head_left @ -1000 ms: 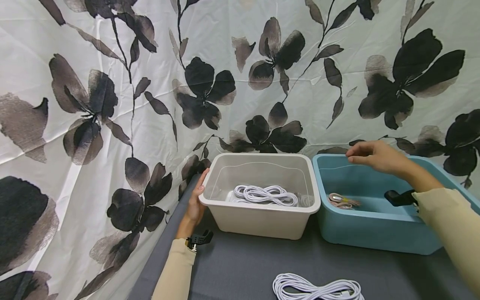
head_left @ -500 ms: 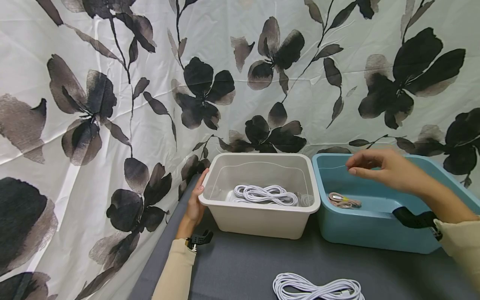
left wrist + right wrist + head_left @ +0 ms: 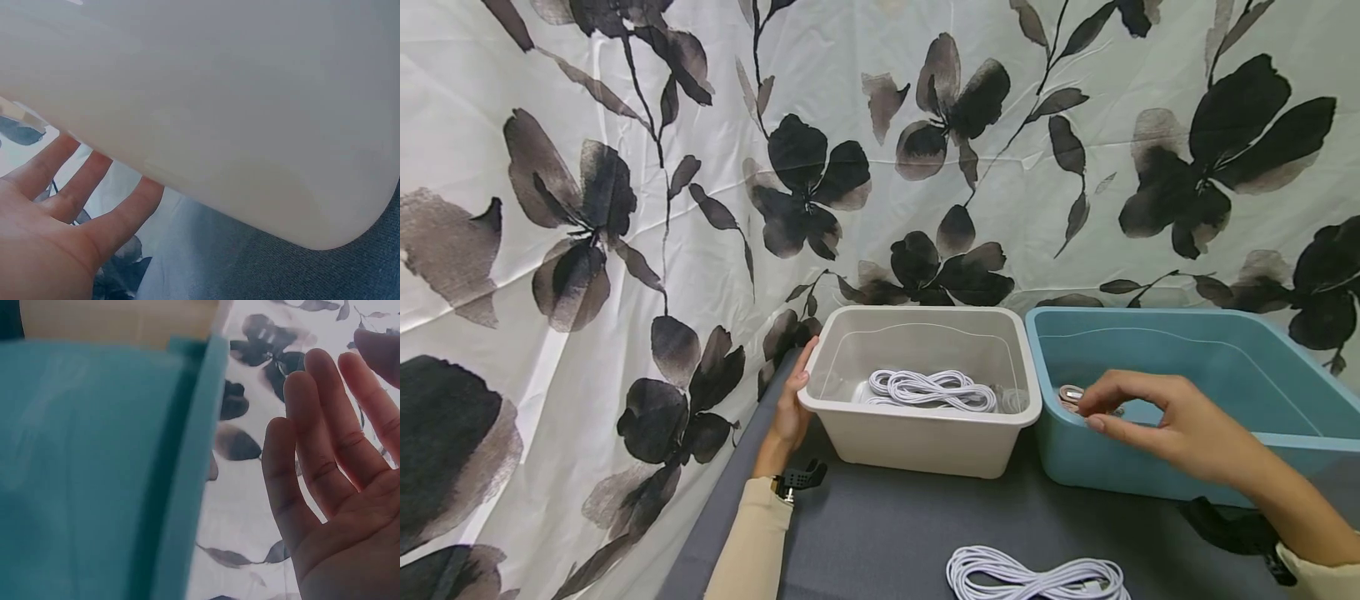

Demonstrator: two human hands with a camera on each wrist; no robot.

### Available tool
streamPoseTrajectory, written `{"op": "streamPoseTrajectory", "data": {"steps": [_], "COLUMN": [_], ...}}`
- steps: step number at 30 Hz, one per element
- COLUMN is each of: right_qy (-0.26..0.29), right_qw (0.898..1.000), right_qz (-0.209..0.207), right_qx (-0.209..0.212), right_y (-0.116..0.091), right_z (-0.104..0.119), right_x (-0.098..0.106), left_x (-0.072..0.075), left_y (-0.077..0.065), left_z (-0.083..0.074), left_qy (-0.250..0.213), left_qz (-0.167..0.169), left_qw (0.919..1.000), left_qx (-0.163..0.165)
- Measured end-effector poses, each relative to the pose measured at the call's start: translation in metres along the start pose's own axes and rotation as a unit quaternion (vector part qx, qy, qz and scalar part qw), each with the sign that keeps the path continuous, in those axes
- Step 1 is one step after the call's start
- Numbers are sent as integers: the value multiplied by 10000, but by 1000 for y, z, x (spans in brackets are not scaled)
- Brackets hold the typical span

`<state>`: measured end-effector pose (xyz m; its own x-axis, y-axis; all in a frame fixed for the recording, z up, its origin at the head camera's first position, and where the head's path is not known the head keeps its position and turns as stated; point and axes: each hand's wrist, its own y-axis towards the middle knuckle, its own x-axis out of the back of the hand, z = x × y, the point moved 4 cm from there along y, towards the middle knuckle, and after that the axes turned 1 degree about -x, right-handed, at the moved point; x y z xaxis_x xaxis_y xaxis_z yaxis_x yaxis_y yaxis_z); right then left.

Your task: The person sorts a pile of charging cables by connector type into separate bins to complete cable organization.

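My left hand (image 3: 792, 408) rests with extended fingers against the left side of a beige plastic bin (image 3: 917, 442); in the left wrist view its fingertips meet the bin wall. Inside that bin lies a coiled white cable (image 3: 932, 390). My right hand (image 3: 1172, 425) is over the front rim of a blue bin (image 3: 1150, 467), holding nothing, its fingers relaxed and slightly bent. The right wrist view shows its bare palm (image 3: 356, 544) beside the blue wall. A small tan cable bundle (image 3: 1070, 395) sits in the blue bin, partly hidden behind the right hand.
Another coiled white cable (image 3: 1037, 577) lies on the dark grey table (image 3: 880, 533) in front of the bins, cut off by the lower frame edge. A floral curtain (image 3: 820, 67) hangs directly behind both bins and down the left side.
My right hand has drawn back toward me and lowered, from above the blue bin's far side to its front rim. The left hand and both bins have stayed put.
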<state>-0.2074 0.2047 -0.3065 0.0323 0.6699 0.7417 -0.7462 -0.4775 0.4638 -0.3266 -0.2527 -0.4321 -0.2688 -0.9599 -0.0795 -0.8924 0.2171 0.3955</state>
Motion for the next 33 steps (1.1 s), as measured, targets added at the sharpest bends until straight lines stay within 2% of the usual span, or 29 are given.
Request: {"op": "streamPoseTrajectory", "data": {"steps": [4, 13, 17, 22, 25, 33], "right_qy": [276, 588, 972, 1292, 1241, 1370], "right_qw": [9996, 9974, 9946, 9908, 9909, 9824], "right_qz": [56, 239, 300, 409, 512, 1241], "right_qx": [78, -353, -222, -34, 46, 262], "right_y": [-15, -40, -49, -60, -66, -80], "right_z": [8, 9, 4, -5, -12, -25], "right_x": [-11, -28, -41, -66, -85, -131], "left_x": [1, 1, 0, 0, 0, 1], "left_y": [0, 1, 1, 1, 1, 2], "left_z": [1, -2, -3, -4, -4, -2], "left_qy": [30, 86, 114, 120, 141, 198], "left_qz": [-29, 7, 16, -29, -82, -177], "left_qw": [10000, 10000, 9999, 9999, 9999, 9996], "left_qx": [21, 31, 61, 34, 51, 62]}}
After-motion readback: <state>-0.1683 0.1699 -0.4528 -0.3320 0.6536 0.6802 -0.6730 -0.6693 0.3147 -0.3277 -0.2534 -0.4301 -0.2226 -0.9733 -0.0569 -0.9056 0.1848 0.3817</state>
